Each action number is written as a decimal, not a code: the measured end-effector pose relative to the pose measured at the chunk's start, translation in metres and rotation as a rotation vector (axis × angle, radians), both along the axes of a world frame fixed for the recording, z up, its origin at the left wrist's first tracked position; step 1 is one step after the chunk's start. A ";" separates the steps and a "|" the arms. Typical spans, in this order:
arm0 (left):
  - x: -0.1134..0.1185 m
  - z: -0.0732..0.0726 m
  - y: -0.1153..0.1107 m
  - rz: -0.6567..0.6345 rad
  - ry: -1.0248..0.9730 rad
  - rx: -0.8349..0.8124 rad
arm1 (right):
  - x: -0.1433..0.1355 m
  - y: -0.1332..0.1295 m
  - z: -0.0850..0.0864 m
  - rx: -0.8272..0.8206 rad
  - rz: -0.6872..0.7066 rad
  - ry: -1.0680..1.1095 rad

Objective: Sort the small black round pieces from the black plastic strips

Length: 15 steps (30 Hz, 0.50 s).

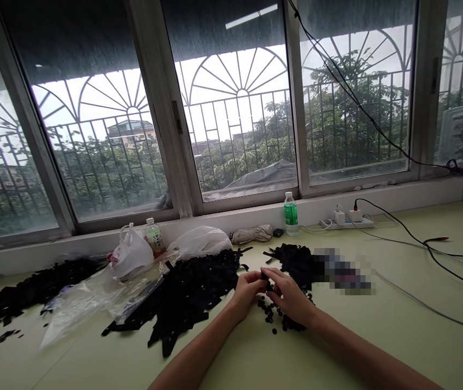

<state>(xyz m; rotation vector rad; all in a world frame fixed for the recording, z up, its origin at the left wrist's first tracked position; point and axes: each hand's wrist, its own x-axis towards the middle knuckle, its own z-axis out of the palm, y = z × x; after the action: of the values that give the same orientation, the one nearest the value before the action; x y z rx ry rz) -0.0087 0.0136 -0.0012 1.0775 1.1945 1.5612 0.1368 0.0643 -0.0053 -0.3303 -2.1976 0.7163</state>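
Two hands meet at lower centre of the frame, fingertips pressed together on a small black piece (264, 278) that is mostly hidden between them; left hand (247, 290) curls in from the left, right hand (290, 297) lies over it from the right, both clamped on that piece. Loose small black round bits (269, 313) lie scattered on the pale green counter (377, 336) directly under and just beside the right hand. Left of the hands, a big heap of black strips (190, 290); another dark pile (296, 260) just above the hands. Judged step: joining or fitting one small part by pinch, mid-assembly, with plenty of stock left. Next move likely needs a firm, aligned squeeze between the fingertips, then a short reach to the round bits below. Upper-left background: white plastic bags (131, 252), a bottle (154, 236); green-label bottle (291, 214) and power strip (347, 221) by the window sill.
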 end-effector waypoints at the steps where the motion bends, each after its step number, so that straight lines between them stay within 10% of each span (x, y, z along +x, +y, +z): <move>1: 0.000 0.000 0.000 -0.005 -0.004 -0.001 | 0.000 0.000 0.000 -0.003 0.004 0.000; 15: -0.004 -0.002 0.001 -0.075 -0.037 0.001 | 0.002 0.001 0.000 0.040 0.003 -0.015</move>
<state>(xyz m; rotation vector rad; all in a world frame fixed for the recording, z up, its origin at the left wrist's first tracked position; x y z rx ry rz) -0.0131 0.0142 -0.0034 1.0773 1.1157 1.5177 0.1384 0.0650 -0.0054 -0.3135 -2.2242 0.6730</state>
